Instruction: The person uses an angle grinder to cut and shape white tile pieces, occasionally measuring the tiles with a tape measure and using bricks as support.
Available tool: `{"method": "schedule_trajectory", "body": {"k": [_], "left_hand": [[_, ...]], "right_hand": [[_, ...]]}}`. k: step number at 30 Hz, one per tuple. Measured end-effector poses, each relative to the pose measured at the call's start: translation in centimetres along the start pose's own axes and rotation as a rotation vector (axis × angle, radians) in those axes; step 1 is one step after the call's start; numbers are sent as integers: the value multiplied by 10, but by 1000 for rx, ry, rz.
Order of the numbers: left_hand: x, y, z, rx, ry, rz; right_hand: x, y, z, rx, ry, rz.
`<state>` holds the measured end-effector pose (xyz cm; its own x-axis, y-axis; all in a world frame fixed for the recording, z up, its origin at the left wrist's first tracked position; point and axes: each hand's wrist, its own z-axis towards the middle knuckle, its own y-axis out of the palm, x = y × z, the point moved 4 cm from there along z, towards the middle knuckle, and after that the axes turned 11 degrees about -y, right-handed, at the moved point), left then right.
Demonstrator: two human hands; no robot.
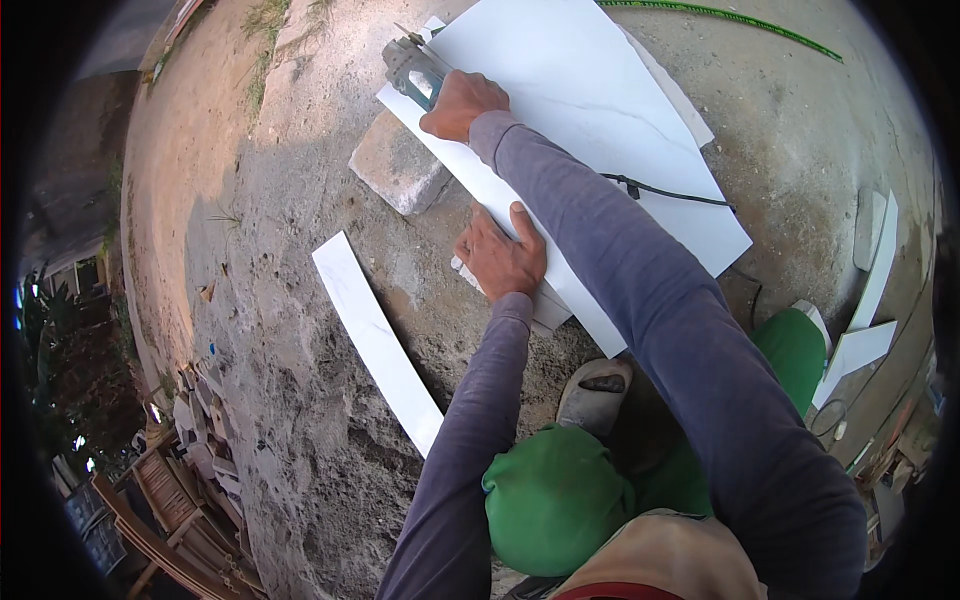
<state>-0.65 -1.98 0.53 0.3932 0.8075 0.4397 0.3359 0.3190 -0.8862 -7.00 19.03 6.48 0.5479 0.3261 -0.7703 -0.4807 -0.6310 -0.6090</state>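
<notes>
A large white tile (590, 110) with faint grey veins lies slantwise in front of me. At its far left edge my right hand (465, 105) is closed round a teal handheld power cutter (413, 78) with a grey metal head. The cutter's blade is hard to make out. My left hand (505, 250) rests at the tile's near left edge, thumb and fingers apart, pressing there without grasping a tool. A black cord (680, 196) crosses the tile from under my right forearm. Left of my left forearm, a narrow white tile strip (375, 335) lies on the ground.
A pale stone block (400, 165) sits under the tile's left edge. Tile offcuts (860, 350) lie at right. A green measuring strip (740, 18) lies at the far edge. Wooden furniture (165, 500) and rubble stand lower left. My sandalled foot (595, 395) is close to the tile.
</notes>
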Motion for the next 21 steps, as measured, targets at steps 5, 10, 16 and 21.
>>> {"method": "schedule_trajectory", "body": {"k": [5, 10, 16, 21], "left_hand": [[0, 1, 0, 3, 12, 0], [0, 2, 0, 28, 35, -12], [-1, 1, -1, 50, 49, 25], [0, 1, -1, -21, 6, -2]], "right_hand": [[2, 0, 5, -8, 2, -8], [0, 3, 11, 3, 17, -22], [-3, 4, 17, -12, 30, -11], [-1, 1, 18, -19, 55, -19]]}}
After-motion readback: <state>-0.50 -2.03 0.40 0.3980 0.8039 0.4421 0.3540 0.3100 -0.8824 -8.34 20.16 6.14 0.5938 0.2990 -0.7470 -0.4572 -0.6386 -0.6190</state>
